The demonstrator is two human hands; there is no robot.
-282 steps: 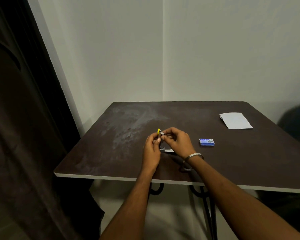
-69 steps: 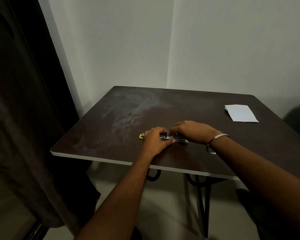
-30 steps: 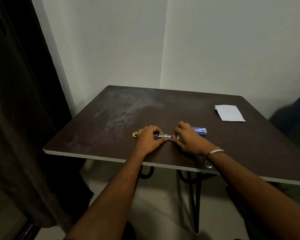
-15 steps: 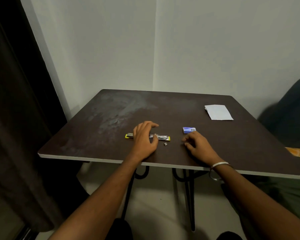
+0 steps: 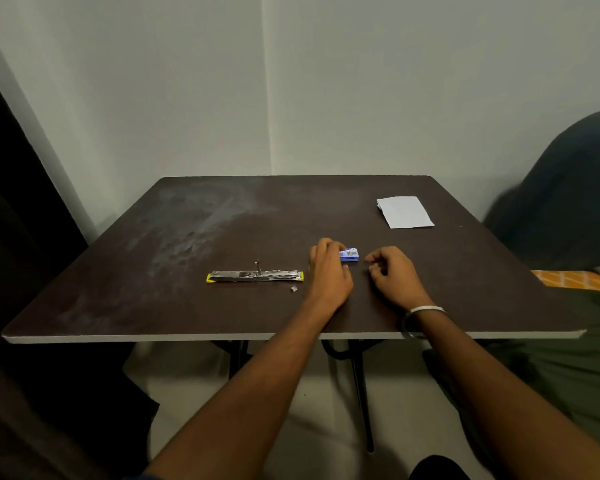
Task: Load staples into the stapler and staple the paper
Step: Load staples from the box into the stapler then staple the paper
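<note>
Stapler lies opened flat on the table, nobody holding it, a loose staple bit just beside. Left hand grips the staple box at its left end. Right hand rests loosely curled, empty, just right of the box. Paper sits far right.

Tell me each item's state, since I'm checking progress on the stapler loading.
stapler: opened out flat on the table, unheld
staple box: on the table, left hand touching it
loose staple bit: lying by the stapler
paper: flat, untouched, far right
right hand: curled, holding nothing visible
</note>
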